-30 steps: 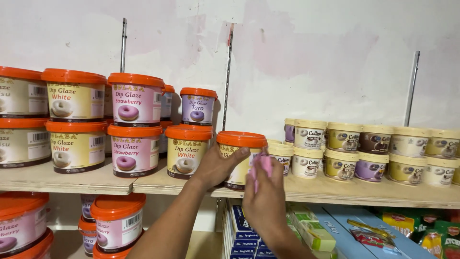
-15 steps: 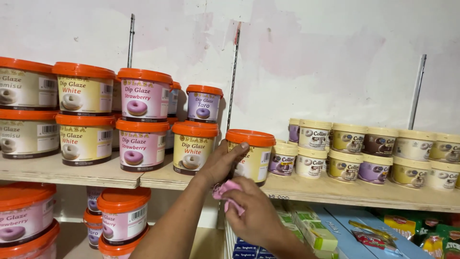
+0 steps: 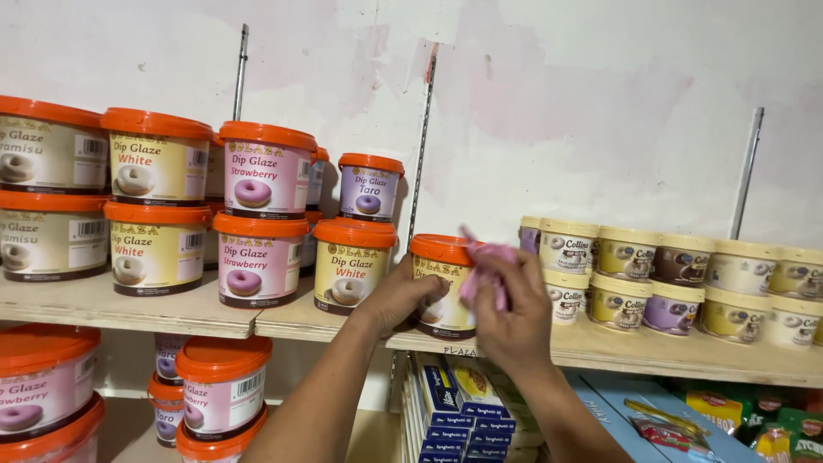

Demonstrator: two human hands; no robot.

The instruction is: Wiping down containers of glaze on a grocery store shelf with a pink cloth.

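**Tub on shelf edge, cloth against its side**

Tub (image 3: 443, 287): small, orange lid, yellow label, upright at the front edge of the wooden shelf (image 3: 651, 353), just right of the metal wall rail (image 3: 423, 146).

Left hand (image 3: 396, 296): wrapped around the tub's left side, fingers closed on the wall of the tub, thumb side toward the lid. Grip firm, holding the tub.

Right hand (image 3: 514, 317): fingers pinched narrow on a pink cloth (image 3: 482, 270), pressing it against the tub's right side and upper rim. Part of the cloth sticks up above the lid.

Neighbours, left: a yellow-label tub (image 3: 351, 267) just beside the held one, a smaller purple-label tub (image 3: 369, 187) stacked on top of it. Further left, pink-label tubs (image 3: 261, 223) stacked in twos, then more yellow-label tubs (image 3: 156, 210), all with orange lids.

Neighbours, right: two rows of small cream-lidded cups (image 3: 677, 279), stacked two high, running to the frame edge; nearest ones sit just behind the right hand.

Below the shelf: blue boxes (image 3: 446, 403) standing on edge under the hands; more orange-lidded tubs (image 3: 221, 386) at lower left; coloured packets (image 3: 729, 416) at lower right.

Behind: white wall (image 3: 583, 103) with pinkish patches
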